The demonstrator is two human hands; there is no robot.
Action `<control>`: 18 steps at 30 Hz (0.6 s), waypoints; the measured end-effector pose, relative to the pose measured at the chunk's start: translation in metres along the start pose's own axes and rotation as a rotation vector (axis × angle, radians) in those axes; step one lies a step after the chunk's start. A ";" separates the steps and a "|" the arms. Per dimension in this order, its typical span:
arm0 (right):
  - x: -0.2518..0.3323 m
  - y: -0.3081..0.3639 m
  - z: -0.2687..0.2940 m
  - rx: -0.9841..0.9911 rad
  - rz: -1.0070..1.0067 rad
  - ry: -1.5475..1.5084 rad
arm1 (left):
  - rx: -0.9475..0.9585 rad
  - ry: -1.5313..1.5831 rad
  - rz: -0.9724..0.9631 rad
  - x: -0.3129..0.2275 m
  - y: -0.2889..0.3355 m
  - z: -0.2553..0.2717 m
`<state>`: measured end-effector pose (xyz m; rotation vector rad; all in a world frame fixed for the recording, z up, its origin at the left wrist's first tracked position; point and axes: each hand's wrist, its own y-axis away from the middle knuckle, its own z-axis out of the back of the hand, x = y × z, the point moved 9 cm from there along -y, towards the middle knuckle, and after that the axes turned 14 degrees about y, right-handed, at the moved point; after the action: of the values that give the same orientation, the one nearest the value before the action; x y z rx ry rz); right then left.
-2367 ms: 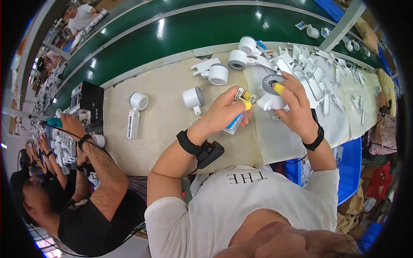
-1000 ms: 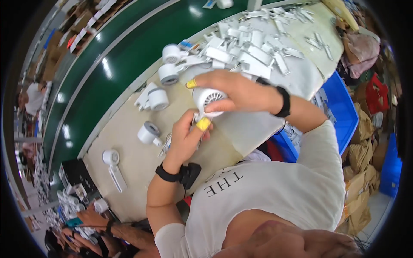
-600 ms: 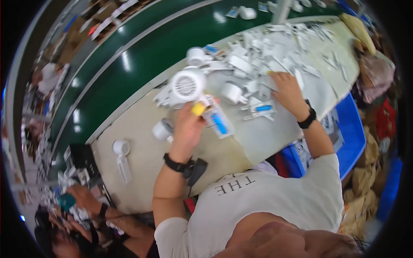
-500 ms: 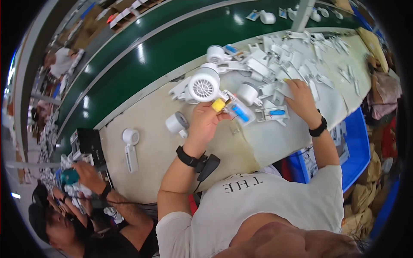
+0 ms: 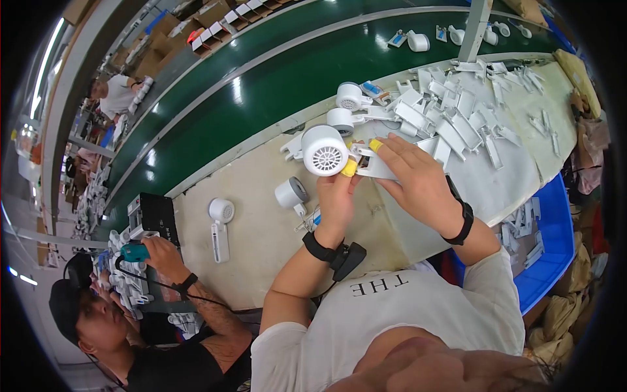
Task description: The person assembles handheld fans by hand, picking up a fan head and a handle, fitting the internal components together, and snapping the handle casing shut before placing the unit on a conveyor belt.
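Note:
My left hand (image 5: 335,199) is closed around the neck of a white handheld fan (image 5: 324,151), its round grille tilted toward me. At the fan's handle end, my right hand (image 5: 421,186) grips a white plastic handle shell (image 5: 375,164). The shell lies against the fan's neck; whether the two are joined cannot be made out. Yellow wraps cover fingertips on both hands. Behind the held fan, another fan (image 5: 340,121) rests on the table, and a third fan head (image 5: 291,193) sits left of my left wrist.
A heap of white handle shells (image 5: 457,124) covers the table's far right. A complete-looking fan (image 5: 220,225) lies at left. The green conveyor (image 5: 261,85) runs along the far edge. A blue bin (image 5: 552,242) stands at right. A co-worker's hand (image 5: 166,261) holds a teal power tool (image 5: 135,253).
My right hand has moved left from the heap to the held fan, bringing a handle shell. It now covers the fan's handle end, where a blue battery showed before.

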<state>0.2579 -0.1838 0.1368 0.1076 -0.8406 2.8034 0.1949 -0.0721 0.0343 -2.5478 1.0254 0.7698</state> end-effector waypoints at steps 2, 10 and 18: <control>0.004 -0.002 0.003 -0.020 -0.007 0.040 | -0.010 0.017 -0.028 0.002 0.001 -0.002; 0.005 0.000 -0.015 -0.286 -0.033 -0.071 | -0.095 -0.294 -0.335 -0.014 -0.001 -0.002; -0.033 0.012 -0.029 0.170 -0.161 -0.766 | 0.115 -0.186 -0.286 -0.051 0.008 -0.045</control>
<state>0.2872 -0.1837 0.1021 1.2676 -0.6678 2.6537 0.1746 -0.0695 0.0995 -2.3992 0.6115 0.8215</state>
